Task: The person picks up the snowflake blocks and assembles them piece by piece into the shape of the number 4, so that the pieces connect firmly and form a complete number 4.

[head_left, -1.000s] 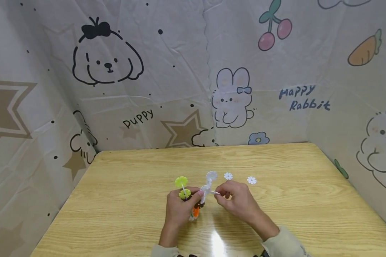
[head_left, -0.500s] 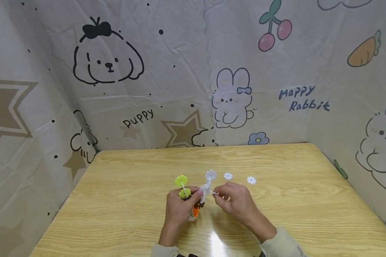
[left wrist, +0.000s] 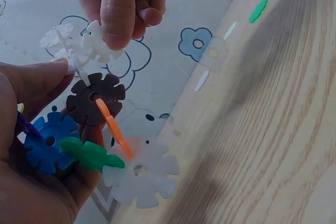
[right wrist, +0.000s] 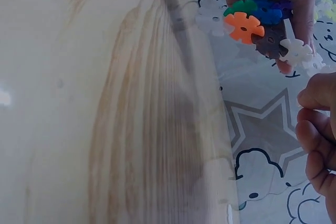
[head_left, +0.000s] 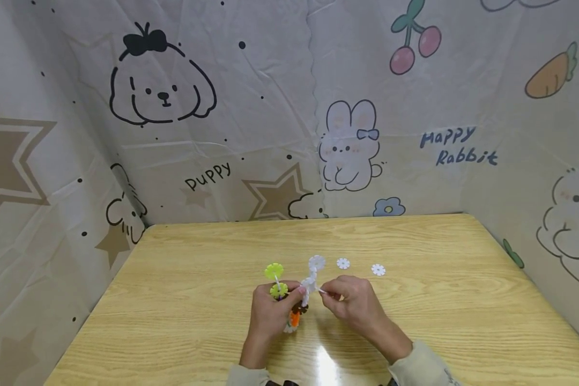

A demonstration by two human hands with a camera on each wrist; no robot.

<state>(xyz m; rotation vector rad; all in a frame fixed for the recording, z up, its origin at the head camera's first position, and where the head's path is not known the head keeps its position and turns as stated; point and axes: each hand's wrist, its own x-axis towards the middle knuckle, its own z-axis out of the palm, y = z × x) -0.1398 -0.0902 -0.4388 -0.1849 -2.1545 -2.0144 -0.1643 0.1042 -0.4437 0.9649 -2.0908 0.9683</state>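
Note:
My left hand (head_left: 269, 316) grips a built-up figure of notched snowflake discs. In the left wrist view it includes a brown disc (left wrist: 84, 106), a blue disc (left wrist: 39, 153), a green disc (left wrist: 89, 155), an orange disc (left wrist: 113, 129) and a translucent disc (left wrist: 160, 182). Two yellow-green discs, the upper one (head_left: 273, 271) standing clear of the fingers, rise on its left side. White discs (head_left: 317, 262) extend from the top. Thumb and forefinger of my right hand (head_left: 354, 303) pinch a white disc (left wrist: 93, 45) beside that white part. The left palm hides some of the figure.
Two loose white discs, one nearer (head_left: 343, 263) and one farther right (head_left: 378, 269), lie on the wooden table (head_left: 198, 268) beyond my right hand. A printed cloth (head_left: 270, 107) hangs behind and at both sides of the table.
My right hand has shifted very slightly left, still pinching the white disc close to the figure. The left hand keeps its hold in nearly the same spot.

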